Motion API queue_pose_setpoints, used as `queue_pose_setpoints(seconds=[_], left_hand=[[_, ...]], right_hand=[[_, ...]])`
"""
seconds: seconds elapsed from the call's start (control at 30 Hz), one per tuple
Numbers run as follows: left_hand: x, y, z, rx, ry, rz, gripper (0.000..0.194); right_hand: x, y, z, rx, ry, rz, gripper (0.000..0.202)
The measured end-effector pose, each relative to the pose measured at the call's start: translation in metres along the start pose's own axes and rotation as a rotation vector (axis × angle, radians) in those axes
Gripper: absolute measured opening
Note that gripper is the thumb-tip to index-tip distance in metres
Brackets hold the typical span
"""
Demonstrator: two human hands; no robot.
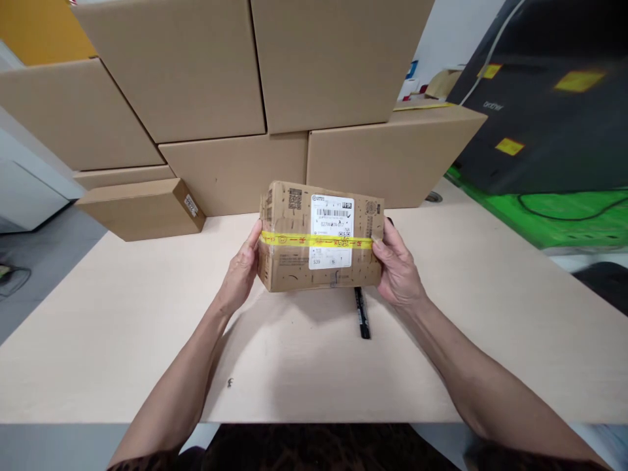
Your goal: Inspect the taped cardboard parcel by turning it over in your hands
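Between my two hands is a small brown cardboard box (pixel 289 268), tilted so that its labelled face points toward me. A band of yellow tape runs across it, over a white shipping label (pixel 331 216). My left hand (pixel 241 271) presses against the left end, its fingers partly hidden behind the box. At the right end, my right hand (pixel 398 265) grips with the thumb on the front face and the fingers behind. A black marker (pixel 362 317) lies on the table below the box, its upper end covered by it.
Large cardboard boxes (pixel 230 173) are stacked along the back of the pale table (pixel 147 333). A flat brown box (pixel 142 209) with a small label rests at the back left. On the right stand a dark panel (pixel 534 118) with yellow stickers and a green surface (pixel 564 209) with a cable.
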State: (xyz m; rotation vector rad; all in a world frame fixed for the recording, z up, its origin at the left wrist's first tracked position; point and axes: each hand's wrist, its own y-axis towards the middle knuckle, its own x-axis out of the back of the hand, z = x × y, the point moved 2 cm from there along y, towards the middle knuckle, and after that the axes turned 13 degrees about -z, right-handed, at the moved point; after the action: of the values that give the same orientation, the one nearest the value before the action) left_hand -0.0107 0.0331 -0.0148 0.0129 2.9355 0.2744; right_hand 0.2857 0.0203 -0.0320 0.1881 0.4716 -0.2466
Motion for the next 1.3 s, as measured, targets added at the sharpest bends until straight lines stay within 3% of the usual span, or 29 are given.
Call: queue_pose_setpoints(seconds=[0.1,0.33,0.5,0.63,0.93,1.07,1.2,1.3], left_hand=[[-0.006,-0.008,-0.003,0.017,0.005,0.028,0.083],[-0.010,-0.016,-0.002,-0.035,-0.047,0.083,0.119],[-0.017,-0.020,0.002,-0.019,-0.104,0.133,0.087],[-0.018,-0.023,0.006,0.048,-0.068,0.092,0.078],[-0.016,-0.030,0.000,0.019,-0.059,0.253,0.123],[-0.018,-0.024,-0.010,0.033,-0.096,0.129,0.126],[-0.014,-0.011,-0.015,0.039,-0.082,-0.087,0.102],[-0.006,-0.002,-0.014,-0.003,-0.086,-0.180,0.086]], right_hand=[[0.002,0.004,-0.009,-0.112,0.039,-0.026,0.063],[0.007,0.009,-0.018,-0.176,0.065,-0.091,0.050],[0.007,0.009,-0.026,-0.178,0.042,-0.120,0.046],[0.004,0.007,-0.031,-0.195,0.020,-0.100,0.039],[0.002,0.000,-0.028,-0.284,-0.031,-0.014,0.043],[0.000,-0.001,-0.028,-0.308,-0.038,-0.038,0.047],[0.001,0.000,-0.028,-0.270,-0.048,-0.016,0.047],[0.002,-0.002,-0.027,-0.284,-0.057,-0.002,0.045]])
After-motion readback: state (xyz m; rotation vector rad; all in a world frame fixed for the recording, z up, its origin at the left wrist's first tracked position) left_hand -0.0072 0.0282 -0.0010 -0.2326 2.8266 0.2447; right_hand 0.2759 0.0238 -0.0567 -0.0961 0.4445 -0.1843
